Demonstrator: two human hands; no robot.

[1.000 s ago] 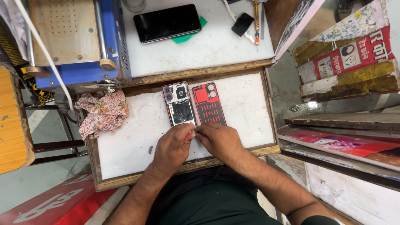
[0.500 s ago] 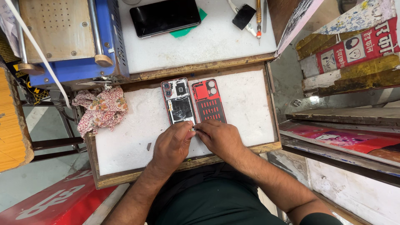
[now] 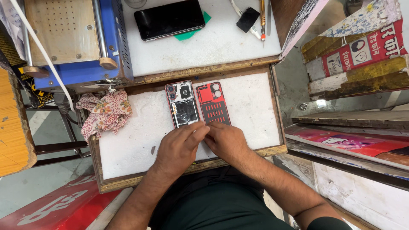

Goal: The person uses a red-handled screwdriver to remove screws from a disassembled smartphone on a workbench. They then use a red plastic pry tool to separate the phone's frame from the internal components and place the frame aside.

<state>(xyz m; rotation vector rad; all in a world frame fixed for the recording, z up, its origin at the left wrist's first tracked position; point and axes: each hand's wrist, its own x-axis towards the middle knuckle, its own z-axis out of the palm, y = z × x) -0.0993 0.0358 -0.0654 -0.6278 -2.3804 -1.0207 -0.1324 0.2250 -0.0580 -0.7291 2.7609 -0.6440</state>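
An opened phone body (image 3: 182, 103) with bare internals lies on a white work board (image 3: 128, 140). Beside it on the right lies its red back cover (image 3: 214, 103), inner side up. My left hand (image 3: 179, 147) rests on the board with its fingers over the lower end of the phone body. My right hand (image 3: 225, 140) sits right next to it, fingertips at the lower end of the red cover. The fingertips of both hands meet between the two parts. Whether they pinch something small is hidden.
A second dark phone (image 3: 169, 18) lies on the upper white shelf (image 3: 213, 42), with a black piece (image 3: 248, 19) and a screwdriver (image 3: 263, 17). A blue machine (image 3: 81, 38) stands at upper left. A patterned cloth (image 3: 105, 111) hangs at the board's left edge.
Both hands stay at the lower ends of the phone parts; the fingers shift only slightly. The view has drifted a little.
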